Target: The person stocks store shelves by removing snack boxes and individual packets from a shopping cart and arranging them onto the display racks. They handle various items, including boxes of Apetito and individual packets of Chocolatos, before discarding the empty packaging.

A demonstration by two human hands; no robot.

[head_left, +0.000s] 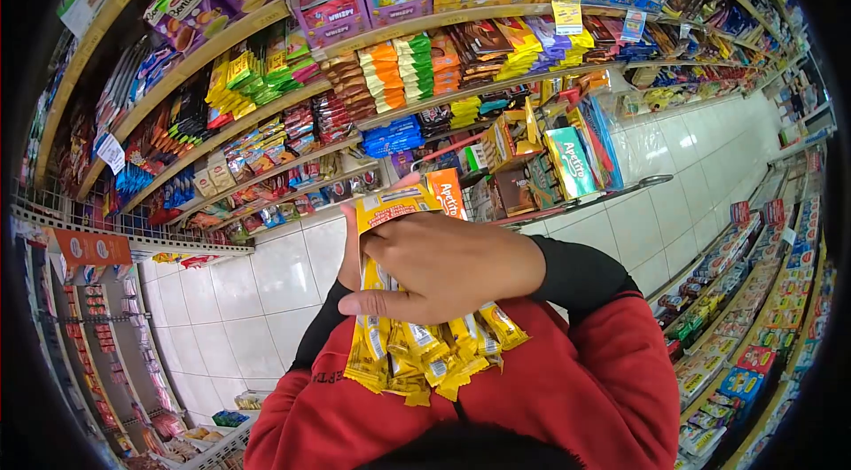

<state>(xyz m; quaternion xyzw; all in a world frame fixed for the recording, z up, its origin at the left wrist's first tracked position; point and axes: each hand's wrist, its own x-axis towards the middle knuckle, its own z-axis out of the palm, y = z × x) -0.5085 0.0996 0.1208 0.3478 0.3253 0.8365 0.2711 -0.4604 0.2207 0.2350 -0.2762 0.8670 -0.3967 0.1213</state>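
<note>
A bundle of yellow snack packets (pixel 424 348), held at centre frame and fanned out toward the lower middle, against a red sweater (pixel 567 399). Clamped by the right hand (pixel 452 268), fingers (pixel 390 303) pressed together and curled across the tops of the packets, thumb side toward the left of the frame. Behind the bundle, just a sliver of the left hand (pixel 349 248), apparently backing the packets; whether its fingers are spread or closed, cannot tell. Above the knuckles, one yellow packet top sticking up, and beside it an orange Apetito box (pixel 446 191).

Further out, at centre right, a trolley or basket of stock (pixel 541 164) with a green Apetito box (pixel 572 162) and other cartons. Across the upper frame, long snack shelves (pixel 266 116) crowded with biscuits, wafers and chocolate bars, price tags hanging off the rails. White tiled floor (pixel 266 293) through the middle; more racks of goods along the right edge and lower left.

Judged as a restocking step: packets gathered and gripped, not yet placed. Next move likely calls for finding the matching yellow row on a shelf, keeping the bundle squared so none slips from the loose lower ends, then sliding it in without knocking neighbouring packs.
</note>
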